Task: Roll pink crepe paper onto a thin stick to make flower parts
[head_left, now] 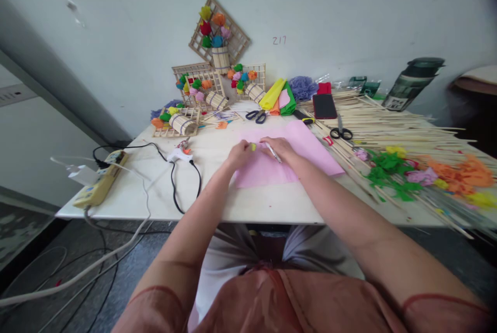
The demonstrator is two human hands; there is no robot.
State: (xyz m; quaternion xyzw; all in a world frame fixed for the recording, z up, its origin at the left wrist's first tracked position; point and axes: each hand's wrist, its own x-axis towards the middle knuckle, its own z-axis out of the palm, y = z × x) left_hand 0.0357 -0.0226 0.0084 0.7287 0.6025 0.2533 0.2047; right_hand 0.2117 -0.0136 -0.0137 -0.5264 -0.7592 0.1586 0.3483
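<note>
A pink sheet of paper [298,146] lies flat on the white table [217,203] in front of me. My left hand [239,154] rests on the sheet's left edge and pinches a small yellow-green piece [253,146]. My right hand [280,149] lies on the sheet just to the right and holds a thin white pen-like stick [273,153], tip pointing down-right. The two hands are almost touching.
A glue gun [179,155] with black cord and a yellow power strip [101,183] lie at left. Stick lattices with paper flowers [217,48] lean on the wall. Scissors [256,115], a second pair of scissors [340,132], a phone [324,106], bamboo sticks [388,120] and loose paper flowers [392,170] fill the right.
</note>
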